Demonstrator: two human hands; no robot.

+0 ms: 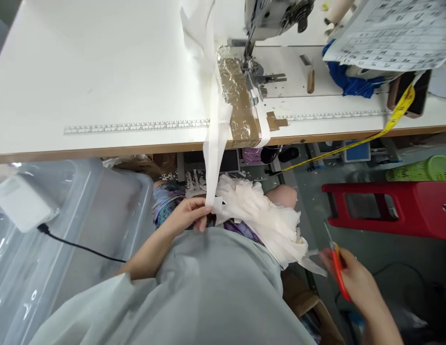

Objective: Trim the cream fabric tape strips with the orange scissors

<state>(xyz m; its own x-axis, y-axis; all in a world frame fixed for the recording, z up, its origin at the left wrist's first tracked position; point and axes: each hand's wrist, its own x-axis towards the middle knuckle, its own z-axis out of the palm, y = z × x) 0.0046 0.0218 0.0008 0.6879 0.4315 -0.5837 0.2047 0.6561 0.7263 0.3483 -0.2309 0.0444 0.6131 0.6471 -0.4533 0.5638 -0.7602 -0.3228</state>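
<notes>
My left hand (pixel 194 212) pinches the lower end of a white fabric strip (pixel 215 163) above my lap. The strip runs up over the table edge and along the left side of the sewing machine (pixel 257 72). Out to the right, my right hand (pixel 356 280) grips scissors with orange-red handles (pixel 338 273), their blades pointing up and away. That hand is slightly blurred. A heap of cream-white fabric (pixel 259 208) lies across my lap, one thin end trailing toward the right hand. Another white strip (pixel 263 122) hangs over the table edge below the presser foot.
A white table (pixel 100 72) carries a ruler (pixel 136 126), a printed sheet (pixel 395 38) and a phone (pixel 410 93). A yellow tape measure (pixel 374 136) hangs off its edge. Clear plastic bins (pixel 108 206) stand left; a red stool (pixel 381 208) and green basket (pixel 431 168) are right.
</notes>
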